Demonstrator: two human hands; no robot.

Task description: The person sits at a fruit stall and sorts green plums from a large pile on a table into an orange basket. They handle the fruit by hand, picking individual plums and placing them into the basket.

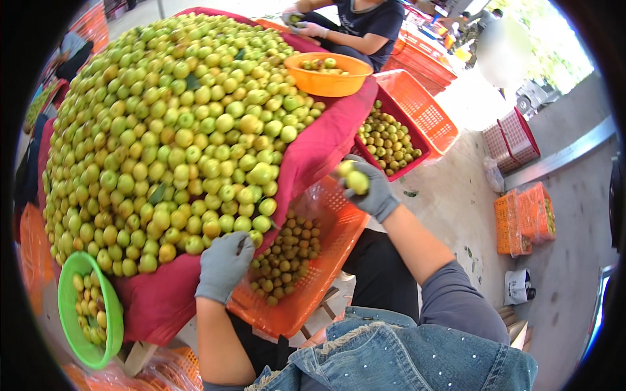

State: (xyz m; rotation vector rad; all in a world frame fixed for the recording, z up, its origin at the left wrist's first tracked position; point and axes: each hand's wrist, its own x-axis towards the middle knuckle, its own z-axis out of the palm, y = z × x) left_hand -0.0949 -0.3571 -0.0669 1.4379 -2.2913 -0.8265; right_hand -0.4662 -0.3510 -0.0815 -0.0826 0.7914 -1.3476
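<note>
A large heap of round yellow-green fruits (189,130), which look like jujubes, lies on a red cloth (323,140) in front of me. My right hand (373,192), in a grey glove, is raised right of the heap and closed around two or so of these fruits (355,180). My left hand (223,266), gloved too, is at the heap's near edge with its fingers curled; whatever they may hold is hidden. Between my hands, below the cloth's edge, an orange crate (339,225) holds browner fruits (287,257).
A green basin (114,313) with fruits stands at the near left. An orange basin (332,81) rests on the far right of the cloth, above a red crate of fruits (390,140). A gloved co-worker (365,32) sits beyond. Orange crates (525,218) stand along the right wall.
</note>
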